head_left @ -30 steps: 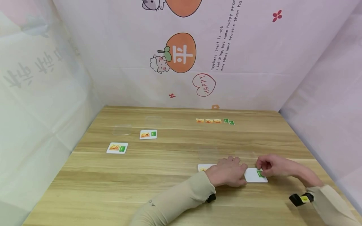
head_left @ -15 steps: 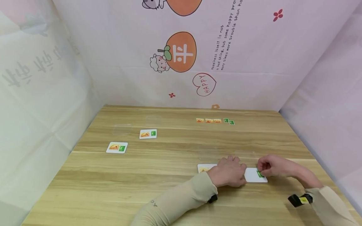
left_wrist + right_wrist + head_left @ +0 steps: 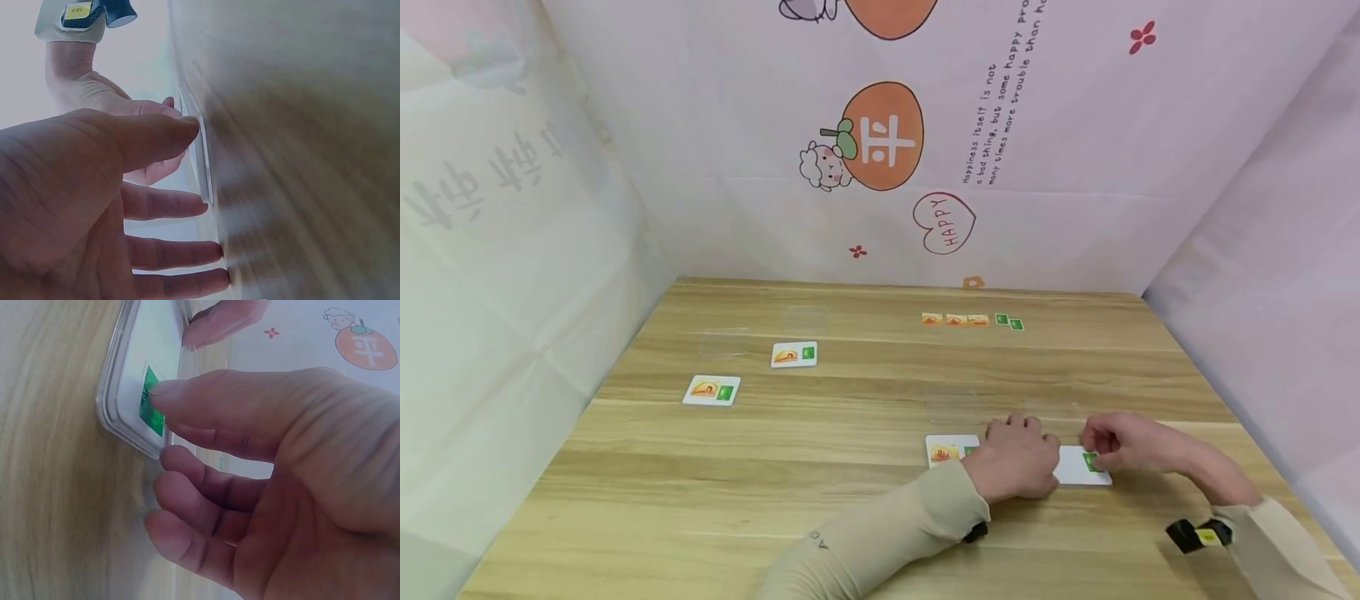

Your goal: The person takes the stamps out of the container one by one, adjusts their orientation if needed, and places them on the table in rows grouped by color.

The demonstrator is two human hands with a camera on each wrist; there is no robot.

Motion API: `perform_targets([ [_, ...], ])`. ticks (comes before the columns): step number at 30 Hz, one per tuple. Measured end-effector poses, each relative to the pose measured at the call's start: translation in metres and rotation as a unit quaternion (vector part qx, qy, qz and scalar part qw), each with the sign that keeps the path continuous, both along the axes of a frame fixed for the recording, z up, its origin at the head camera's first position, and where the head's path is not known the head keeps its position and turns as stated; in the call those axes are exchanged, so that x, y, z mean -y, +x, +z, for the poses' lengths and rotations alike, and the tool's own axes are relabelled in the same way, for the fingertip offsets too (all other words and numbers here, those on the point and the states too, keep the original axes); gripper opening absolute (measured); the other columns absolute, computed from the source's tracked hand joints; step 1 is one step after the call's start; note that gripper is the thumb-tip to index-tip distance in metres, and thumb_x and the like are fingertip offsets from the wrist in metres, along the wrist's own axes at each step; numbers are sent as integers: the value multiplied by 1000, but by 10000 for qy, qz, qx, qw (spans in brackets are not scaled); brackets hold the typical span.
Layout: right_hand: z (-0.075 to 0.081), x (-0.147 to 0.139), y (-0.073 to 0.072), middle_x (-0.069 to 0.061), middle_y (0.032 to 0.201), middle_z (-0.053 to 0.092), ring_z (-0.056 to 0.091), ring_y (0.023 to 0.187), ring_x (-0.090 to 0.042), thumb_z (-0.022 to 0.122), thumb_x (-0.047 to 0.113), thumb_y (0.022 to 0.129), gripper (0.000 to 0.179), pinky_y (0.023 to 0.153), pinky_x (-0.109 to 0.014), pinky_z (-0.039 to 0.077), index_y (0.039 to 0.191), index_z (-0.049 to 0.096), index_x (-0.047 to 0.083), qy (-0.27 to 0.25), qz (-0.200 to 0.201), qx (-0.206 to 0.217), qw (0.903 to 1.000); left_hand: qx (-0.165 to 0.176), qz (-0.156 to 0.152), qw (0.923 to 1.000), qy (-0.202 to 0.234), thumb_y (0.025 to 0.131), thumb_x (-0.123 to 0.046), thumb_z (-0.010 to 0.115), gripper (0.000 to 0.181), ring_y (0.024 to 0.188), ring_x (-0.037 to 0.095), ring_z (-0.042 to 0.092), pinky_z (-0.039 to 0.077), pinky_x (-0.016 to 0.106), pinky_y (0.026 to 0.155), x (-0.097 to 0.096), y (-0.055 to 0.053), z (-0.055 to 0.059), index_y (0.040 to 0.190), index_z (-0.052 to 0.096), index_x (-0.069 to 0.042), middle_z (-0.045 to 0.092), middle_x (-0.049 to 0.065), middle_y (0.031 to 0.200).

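A white card (image 3: 1070, 467) with rounded corners lies between my hands in the head view. In the right wrist view it sits in a clear plastic case (image 3: 111, 412). My left hand (image 3: 1017, 458) holds its left end, with the thumb and a finger at opposite edges. My right hand (image 3: 1131, 442) has its thumb tip on a small green square (image 3: 152, 406) at the card's right end; the right index fingertip is mostly hidden behind the thumb. Partly behind my left hand lies another white card (image 3: 942, 448) with an orange picture and a green square.
Two finished-looking cards with orange and green pictures, a nearer card (image 3: 711, 391) and a farther card (image 3: 794, 354), lie at the left. Clear covers (image 3: 953, 408) lie behind the cards. Small orange pieces (image 3: 956, 320) and green pieces (image 3: 1009, 322) lie near the back edge.
My left hand has shifted slightly right, showing more of the card with the orange picture. My right thumb stays at the green square.
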State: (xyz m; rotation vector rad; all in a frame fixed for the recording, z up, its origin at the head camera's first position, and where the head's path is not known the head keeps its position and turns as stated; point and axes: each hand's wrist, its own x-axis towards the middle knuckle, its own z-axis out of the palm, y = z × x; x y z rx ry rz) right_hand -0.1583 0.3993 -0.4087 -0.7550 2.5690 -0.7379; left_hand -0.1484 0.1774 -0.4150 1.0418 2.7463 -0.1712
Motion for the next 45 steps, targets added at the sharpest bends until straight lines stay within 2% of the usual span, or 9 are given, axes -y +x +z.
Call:
perform_targets([
  [7,3,5,0,12,72,52,45,66,4,72,7,83,11,56,-20,39,83,63,13,195,30,-200,9996,-47,176,9994,-290,93,-60,51,41,110,17,50,49,40,78,-7,4,5,127,52,-37,53,-7,124],
  [14,3,7,3,12,72,50,42,66,4,74,6,80,15,56,-20,36,81,62,14,344,106,-428,9984,-41,225,9990,-371,92,-61,52,41,111,17,51,50,41,76,-10,5,3,125,53,-37,54,-7,124],
  [17,3,7,7,10,72,50,42,66,3,77,10,78,17,57,-20,34,86,62,14,425,38,-556,9975,-28,233,9991,-362,92,-61,52,41,112,18,51,50,41,76,-11,5,3,125,54,-36,54,-7,125],
  [20,4,8,10,9,73,50,42,67,3,77,13,79,19,57,-21,34,91,62,13,514,-145,-462,9975,-16,251,9991,-352,92,-60,53,40,112,18,51,51,42,77,-11,5,3,125,54,-36,54,-8,126],
  [31,4,10,17,8,75,52,43,69,1,78,17,80,24,60,-22,38,98,65,9,996,-524,-677,9913,-45,201,9991,-378,93,-59,52,42,112,19,51,51,42,77,-12,5,2,127,54,-36,53,-6,127],
  [37,3,9,16,8,76,51,42,70,1,78,15,79,20,60,-21,36,92,63,12,825,-533,-709,9926,-12,241,9989,-400,93,-59,51,42,112,19,51,51,42,77,-12,4,4,128,53,-36,53,-6,128],
  [45,2,6,13,5,78,53,44,69,0,78,14,78,23,58,-21,37,88,57,15,473,-564,-389,9965,-3,280,9987,-434,93,-59,52,41,111,18,51,51,42,77,-13,5,4,126,54,-36,53,-6,126],
])
